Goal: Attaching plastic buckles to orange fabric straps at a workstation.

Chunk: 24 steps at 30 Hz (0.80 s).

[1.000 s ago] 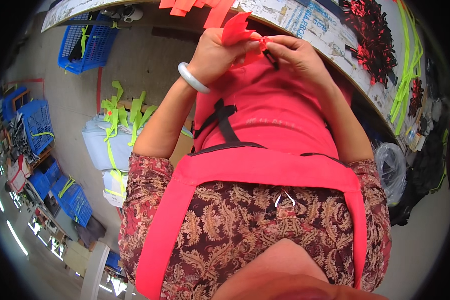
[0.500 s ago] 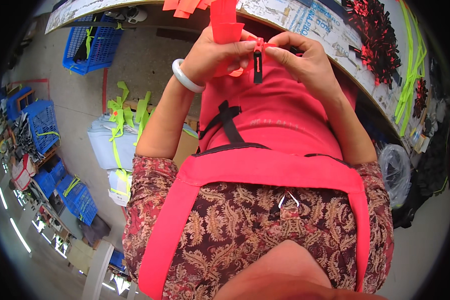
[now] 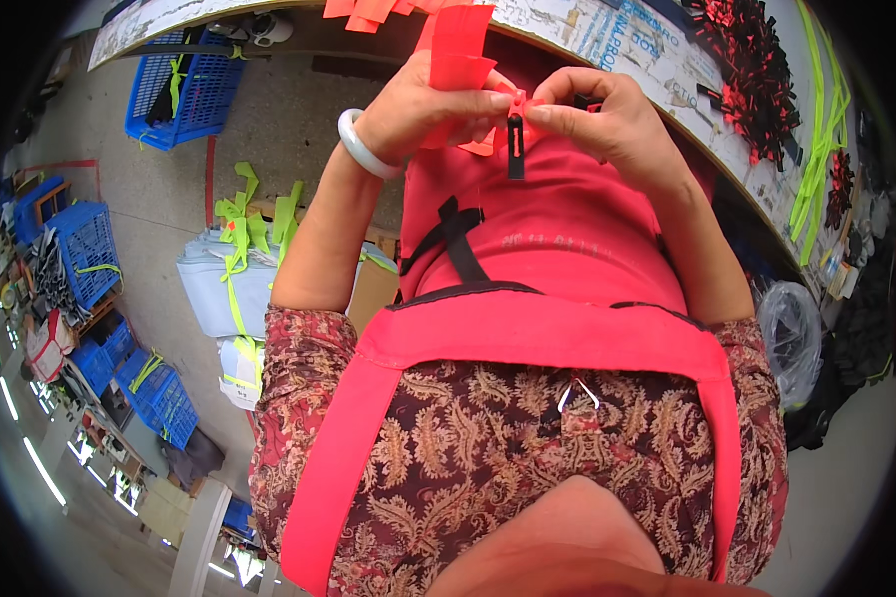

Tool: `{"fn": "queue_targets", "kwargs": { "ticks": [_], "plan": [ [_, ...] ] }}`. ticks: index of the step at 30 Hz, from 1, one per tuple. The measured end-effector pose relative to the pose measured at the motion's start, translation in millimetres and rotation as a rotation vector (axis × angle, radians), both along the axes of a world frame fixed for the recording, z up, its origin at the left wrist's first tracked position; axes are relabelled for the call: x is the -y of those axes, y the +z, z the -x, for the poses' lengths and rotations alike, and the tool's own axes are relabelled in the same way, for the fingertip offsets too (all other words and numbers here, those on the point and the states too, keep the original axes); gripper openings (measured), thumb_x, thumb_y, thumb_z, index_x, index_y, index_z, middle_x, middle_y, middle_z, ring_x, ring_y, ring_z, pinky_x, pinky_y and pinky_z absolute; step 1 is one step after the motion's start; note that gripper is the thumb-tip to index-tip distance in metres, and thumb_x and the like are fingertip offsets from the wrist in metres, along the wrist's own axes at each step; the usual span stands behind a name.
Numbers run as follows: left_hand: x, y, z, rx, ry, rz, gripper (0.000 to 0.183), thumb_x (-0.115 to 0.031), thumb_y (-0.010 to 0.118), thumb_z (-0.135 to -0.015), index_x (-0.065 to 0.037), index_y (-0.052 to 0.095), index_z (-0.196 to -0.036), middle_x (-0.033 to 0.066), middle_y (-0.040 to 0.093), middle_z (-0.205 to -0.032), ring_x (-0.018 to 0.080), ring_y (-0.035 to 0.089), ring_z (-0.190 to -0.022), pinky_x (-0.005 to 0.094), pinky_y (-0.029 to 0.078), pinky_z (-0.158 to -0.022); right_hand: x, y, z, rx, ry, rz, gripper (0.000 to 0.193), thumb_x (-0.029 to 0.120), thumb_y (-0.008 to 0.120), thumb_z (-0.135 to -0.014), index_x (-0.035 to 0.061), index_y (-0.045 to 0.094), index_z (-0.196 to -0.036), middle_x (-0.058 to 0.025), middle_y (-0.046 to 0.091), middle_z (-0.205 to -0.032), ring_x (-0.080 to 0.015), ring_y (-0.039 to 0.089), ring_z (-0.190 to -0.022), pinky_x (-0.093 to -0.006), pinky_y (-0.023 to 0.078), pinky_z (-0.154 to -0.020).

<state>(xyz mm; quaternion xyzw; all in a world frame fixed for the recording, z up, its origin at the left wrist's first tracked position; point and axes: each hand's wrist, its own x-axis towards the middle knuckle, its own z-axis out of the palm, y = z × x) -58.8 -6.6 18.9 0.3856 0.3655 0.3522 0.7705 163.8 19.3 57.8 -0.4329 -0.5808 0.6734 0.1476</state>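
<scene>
My left hand (image 3: pixel 418 109), with a pale bangle (image 3: pixel 360 144) at its wrist, is closed around a bunch of flat orange-red strips (image 3: pixel 458 55). The strips rise above the fist, and some show below the fingers. Facing it, my right hand (image 3: pixel 607 119) is closed in a pinch on the small red end of a black tab (image 3: pixel 516 149). That tab is narrow, has a slot along it, and hangs down between the two thumbs. Fingertips of both hands nearly meet there, over the red apron (image 3: pixel 558 219) on my lap. What lies behind the thumbs is hidden.
A worktable (image 3: pixel 567 30) crosses ahead, holding more orange-red strips (image 3: pixel 368 12), a pile of black-and-red pieces (image 3: pixel 742 80) and yellow-green strips (image 3: pixel 816 139). Leftward on the floor stand a blue basket (image 3: pixel 184 95) and a pale bundle (image 3: pixel 209 284) tied with yellow-green strips.
Both hands have shifted slightly down toward me, with the strips and black tab moving along. The upper strips tilt a little more to the right. Both grips stay closed.
</scene>
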Motion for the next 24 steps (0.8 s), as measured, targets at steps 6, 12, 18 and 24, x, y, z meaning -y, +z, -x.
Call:
{"fn": "queue_targets", "kwargs": {
  "ticks": [6, 12, 18, 24],
  "plan": [
    [-0.5, 4.5, -1.3, -0.094, -0.036, 0.036, 0.019, -0.014, 0.070, -0.084, 0.002, 0.067, -0.093, 0.0030, 0.059, -0.066, 0.0082, 0.052, -0.054, 0.0223, 0.038, -0.046, -4.7, -13.4, -7.0, 0.014, 0.017, 0.087, 0.020, 0.023, 0.070, -0.085, 0.0036, 0.068, -0.090, 0.0021, 0.063, -0.072, 0.0003, 0.048, -0.057, -0.0161, 0.036, -0.048],
    [-1.6, -6.1, -1.9, -0.061, 0.044, 0.027, 0.021, -0.015, 0.070, -0.085, 0.002, 0.068, -0.095, 0.0034, 0.062, -0.069, 0.0068, 0.053, -0.055, 0.0204, 0.039, -0.047, 0.2, -26.9, -1.1, -0.078, -0.142, 0.110, 0.017, 0.021, 0.069, -0.087, 0.0047, 0.067, -0.092, 0.0066, 0.056, -0.065, 0.0025, 0.040, -0.049, -0.0151, 0.028, -0.042],
    [11.1, -15.4, -14.9, -0.138, 0.222, -0.144, 0.017, -0.013, 0.072, -0.084, 0.001, 0.070, -0.092, 0.0036, 0.066, -0.072, 0.0060, 0.055, -0.056, 0.0191, 0.039, -0.045, 14.3, -34.1, 11.6, -0.180, -0.259, -0.270, 0.013, 0.014, 0.065, -0.091, 0.0019, 0.065, -0.095, 0.0038, 0.060, -0.074, 0.0006, 0.047, -0.061, -0.0152, 0.036, -0.051],
    [17.7, -16.8, -20.1, -0.174, 0.272, -0.252, 0.015, -0.010, 0.071, -0.084, 0.000, 0.070, -0.095, 0.0019, 0.066, -0.072, 0.0049, 0.056, -0.061, 0.0193, 0.044, -0.054, 14.4, -31.3, 13.1, -0.178, -0.121, -0.708, 0.016, 0.004, 0.072, -0.081, 0.0010, 0.067, -0.097, -0.0041, 0.065, -0.085, -0.0087, 0.056, -0.069, -0.0213, 0.045, -0.061]
  ]
}}
